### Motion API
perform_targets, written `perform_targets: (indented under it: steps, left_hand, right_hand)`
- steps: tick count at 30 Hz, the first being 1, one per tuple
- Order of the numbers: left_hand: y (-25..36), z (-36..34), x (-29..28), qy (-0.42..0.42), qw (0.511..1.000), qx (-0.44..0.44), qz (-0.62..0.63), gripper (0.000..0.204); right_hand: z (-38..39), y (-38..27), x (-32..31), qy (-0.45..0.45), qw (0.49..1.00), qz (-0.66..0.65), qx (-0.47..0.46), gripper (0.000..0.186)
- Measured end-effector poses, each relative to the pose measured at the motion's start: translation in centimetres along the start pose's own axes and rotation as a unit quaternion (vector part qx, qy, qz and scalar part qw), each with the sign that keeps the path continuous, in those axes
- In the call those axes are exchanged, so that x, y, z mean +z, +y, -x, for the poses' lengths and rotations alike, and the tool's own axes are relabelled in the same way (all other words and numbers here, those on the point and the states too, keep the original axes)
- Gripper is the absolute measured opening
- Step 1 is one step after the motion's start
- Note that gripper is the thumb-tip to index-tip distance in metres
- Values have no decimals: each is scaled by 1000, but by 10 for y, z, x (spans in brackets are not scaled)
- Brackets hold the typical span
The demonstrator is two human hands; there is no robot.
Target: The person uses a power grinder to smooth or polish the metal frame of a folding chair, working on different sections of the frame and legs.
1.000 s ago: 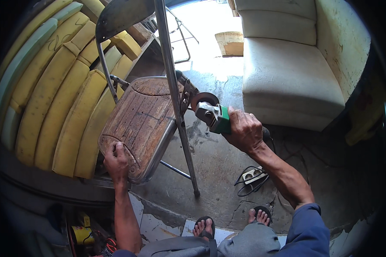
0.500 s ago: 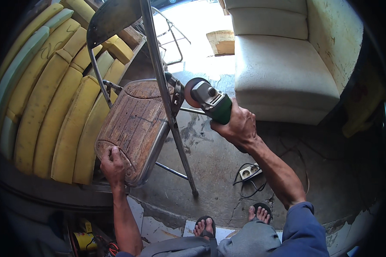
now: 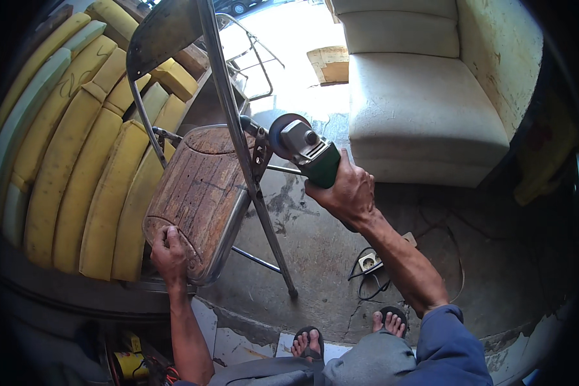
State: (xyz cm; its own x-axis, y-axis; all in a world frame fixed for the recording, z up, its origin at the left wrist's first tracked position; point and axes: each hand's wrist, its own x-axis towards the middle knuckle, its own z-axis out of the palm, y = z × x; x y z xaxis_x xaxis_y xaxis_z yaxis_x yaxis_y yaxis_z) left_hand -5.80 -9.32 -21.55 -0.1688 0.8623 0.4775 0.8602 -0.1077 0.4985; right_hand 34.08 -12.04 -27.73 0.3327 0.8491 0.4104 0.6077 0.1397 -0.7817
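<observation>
A folding chair with a metal tube frame point(image 3: 233, 116) stands in front of me, its worn wooden seat point(image 3: 196, 183) facing up. My left hand point(image 3: 170, 257) grips the near edge of that seat, thumb on top and the other fingers hidden beneath. In my right hand point(image 3: 346, 193) is a green angle grinder point(image 3: 321, 164), gripped round its body. The grinder's disc point(image 3: 283, 134) is at the hinge bracket point(image 3: 261, 151) beside the chair's right leg; whether they touch I cannot tell. At the top left is the chair's scuffed backrest point(image 3: 167, 35).
Yellow foam pads point(image 3: 77, 161) are stacked along the left. A cream sofa seat point(image 3: 424, 103) stands at the right rear. On the floor lie a power strip point(image 3: 370, 262) and its black cable, near my right foot point(image 3: 389, 321). Tools point(image 3: 132, 363) sit at the lower left.
My right hand and the grinder have shifted slightly left, bringing the disc closer to the hinge bracket. My left hand stays on the seat's edge.
</observation>
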Motion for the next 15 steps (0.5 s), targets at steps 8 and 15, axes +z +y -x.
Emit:
perform_targets:
  steps: [8,15]
  left_hand:
    - [-2,-1,2,8,1000,9,-18,35]
    - [6,1,2,14,999,43,-25,32]
  right_hand:
    - [10,1,11,32,999,-4,-36,63]
    - [11,5,7,-12,1000,2,16,64]
